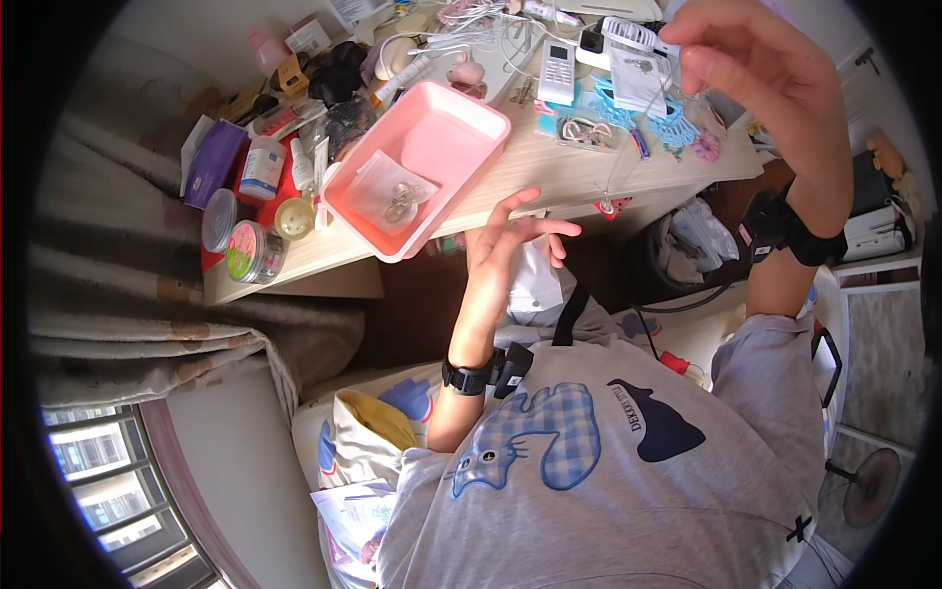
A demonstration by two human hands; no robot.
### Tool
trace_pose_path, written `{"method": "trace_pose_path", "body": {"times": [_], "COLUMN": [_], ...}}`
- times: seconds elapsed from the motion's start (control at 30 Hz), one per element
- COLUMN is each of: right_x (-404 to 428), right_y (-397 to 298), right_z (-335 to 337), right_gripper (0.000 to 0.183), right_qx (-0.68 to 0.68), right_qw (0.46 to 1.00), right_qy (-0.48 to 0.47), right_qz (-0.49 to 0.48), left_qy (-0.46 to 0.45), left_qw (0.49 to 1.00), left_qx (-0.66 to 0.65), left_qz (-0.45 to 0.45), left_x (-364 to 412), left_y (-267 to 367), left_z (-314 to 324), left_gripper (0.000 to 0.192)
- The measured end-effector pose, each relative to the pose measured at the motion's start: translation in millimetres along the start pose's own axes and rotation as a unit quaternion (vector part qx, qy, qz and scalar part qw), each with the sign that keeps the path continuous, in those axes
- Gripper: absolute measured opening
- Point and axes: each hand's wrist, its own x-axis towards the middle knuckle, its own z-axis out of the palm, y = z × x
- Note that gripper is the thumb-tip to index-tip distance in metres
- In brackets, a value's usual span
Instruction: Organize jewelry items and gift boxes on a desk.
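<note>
My right hand (758, 70) is raised over the right side of the desk, thumb and forefinger pinched on a thin silver-coloured chain necklace (651, 103). The chain slants down to the left, and a small pendant (605, 204) dangles just off the desk's front edge. My left hand (508, 239) is in front of the desk above my lap, its upper fingers stretched towards the pendant. A small white pouch (536, 283) shows under those fingers; whether they grip it or it rests on my lap is unclear. A pink plastic tray (460, 121) holds clear bags with metal jewellery (403, 202).
A clear box with cords or bracelets (586, 132), blue lace-like pieces (673, 129) and a white remote control (557, 71) lie on the desk (530, 166). Bottles and jars (254, 250) crowd its left end. A lined waste bin (695, 243) stands below.
</note>
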Motion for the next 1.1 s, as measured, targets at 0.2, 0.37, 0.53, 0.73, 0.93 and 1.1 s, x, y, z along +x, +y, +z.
{"method": "trace_pose_path", "body": {"times": [0.2,0.37,0.53,0.73,0.93,1.1], "right_x": [3,7,8,15,23,24], "right_y": [-1,6,-4,-2,-2,-13], "right_z": [-8,-15,-11,-5,-2,-8], "right_gripper": [0.011,0.011,0.012,0.014,0.014,0.015], "right_qx": [-0.019,0.09,0.031,0.108,0.162,0.08], "right_qw": [0.998,0.991,0.992,0.988,0.974,0.988], "right_qy": [0.013,0.003,-0.002,-0.025,-0.063,-0.057], "right_qz": [-0.06,-0.095,-0.124,-0.108,-0.148,-0.116], "left_qy": [0.067,0.031,0.022,0.012,-0.055,-0.062], "left_qw": [0.997,0.997,0.996,0.998,0.996,0.998], "left_qx": [0.022,0.004,-0.011,-0.003,-0.011,0.014], "left_qz": [-0.043,-0.077,-0.085,-0.067,-0.065,-0.011], "left_x": [5,5,10,20,31,34], "left_y": [-12,-21,-23,-28,-36,-32], "left_z": [5,3,8,22,26,34], "left_gripper": [0.035,0.035,0.04,0.037,0.039,0.048]}}
